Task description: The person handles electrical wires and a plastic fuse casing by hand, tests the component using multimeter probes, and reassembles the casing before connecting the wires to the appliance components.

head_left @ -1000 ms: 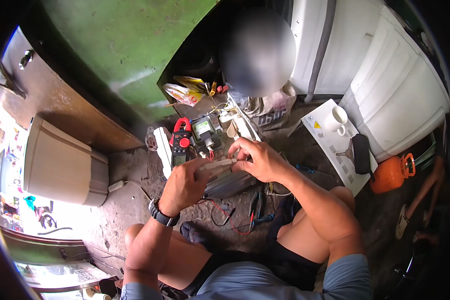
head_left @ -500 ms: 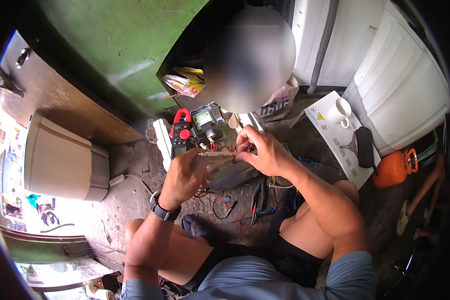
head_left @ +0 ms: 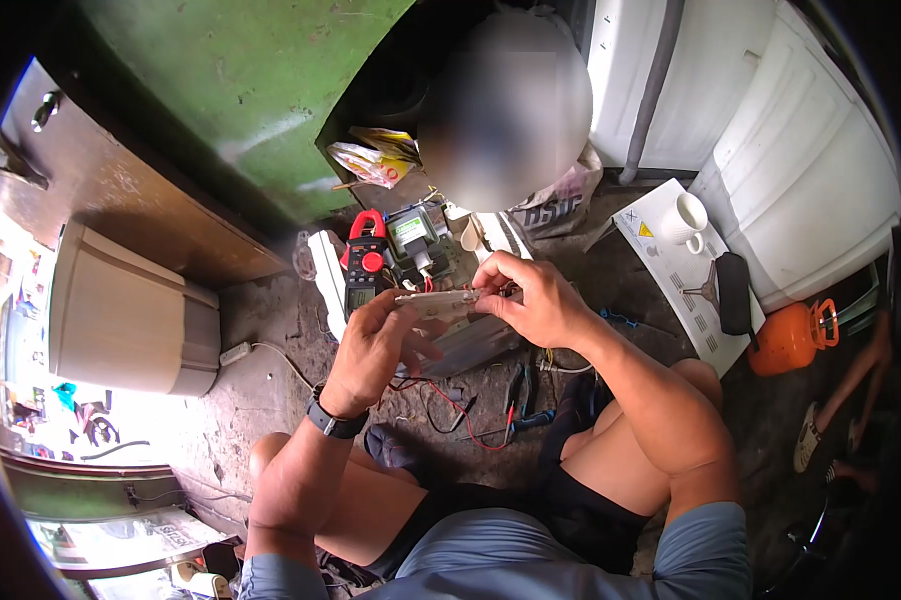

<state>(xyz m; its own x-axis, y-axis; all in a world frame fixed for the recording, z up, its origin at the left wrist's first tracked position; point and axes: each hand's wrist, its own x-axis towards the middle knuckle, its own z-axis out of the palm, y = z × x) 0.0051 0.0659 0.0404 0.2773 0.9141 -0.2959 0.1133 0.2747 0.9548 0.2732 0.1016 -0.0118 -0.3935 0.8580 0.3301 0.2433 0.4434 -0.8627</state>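
A thin, pale flat piece (head_left: pixel 439 302) spans the space between my two hands above an opened appliance casing (head_left: pixel 466 348). My left hand (head_left: pixel 373 340) has closed on its left end, with the lower fingers beneath it. At the right end, my right hand (head_left: pixel 531 300) pinches it between thumb and forefinger. The piece's exact kind is unclear. Just beyond my left hand lies a red and black clamp meter (head_left: pixel 367 258). Beside the meter sits a metal component with a label (head_left: pixel 411 236), and red wires run below it.
Pliers (head_left: pixel 517 395) and red and black test leads (head_left: pixel 486 443) lie on the floor before my legs. A white panel (head_left: pixel 661 235) on the right bears a mug (head_left: pixel 683 222) and a black case (head_left: pixel 735 292). Past it stands an orange gas cylinder (head_left: pixel 793 338). Another person's arm shows far right.
The pale piece has tipped, showing more of its flat face, and sits slightly higher. The fingers of my left hand have shifted beneath it. My right hand keeps its pinch.
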